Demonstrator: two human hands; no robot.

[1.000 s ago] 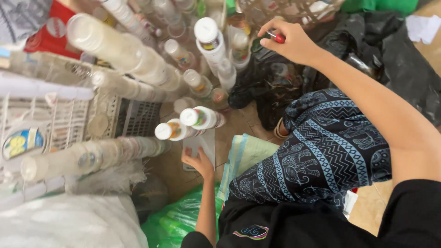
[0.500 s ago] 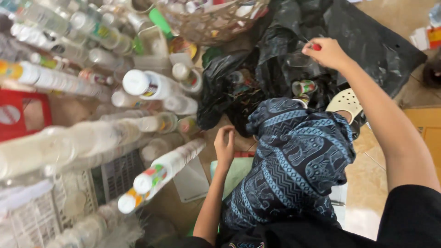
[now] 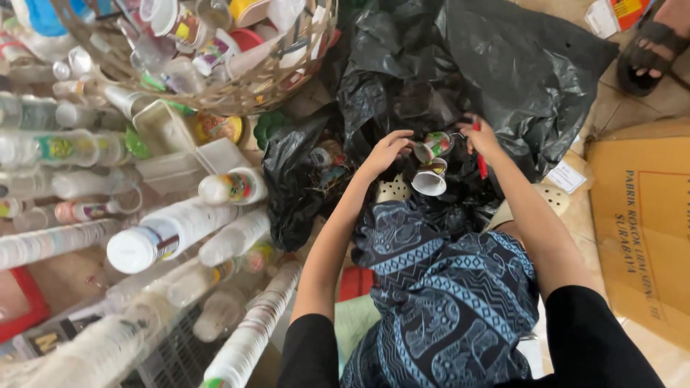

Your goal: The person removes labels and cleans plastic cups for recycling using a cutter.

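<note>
My left hand (image 3: 384, 152) reaches into an open black plastic bag (image 3: 503, 65) in front of my patterned blue lap. Its fingertips are at a printed paper cup (image 3: 434, 145) that tilts between my two hands; I cannot tell whether they grip it. A second paper cup (image 3: 430, 180) lies just below, its white mouth facing me. My right hand (image 3: 480, 136) is on the other side of the tilted cup, closed on a small red object (image 3: 481, 167) that points downward. More rubbish lies dark inside the bag.
A woven basket (image 3: 215, 108) full of cups and lids sits at the top left. Long stacks of plastic cups (image 3: 165, 233) lie across the left side. A brown cardboard box (image 3: 647, 223) is at the right. Another person's sandalled foot (image 3: 647, 44) is at the top right.
My left hand has moved from my lap up into the black bag beside the cup. My right hand has come down nearer to it with the red object. The view has swung right.
</note>
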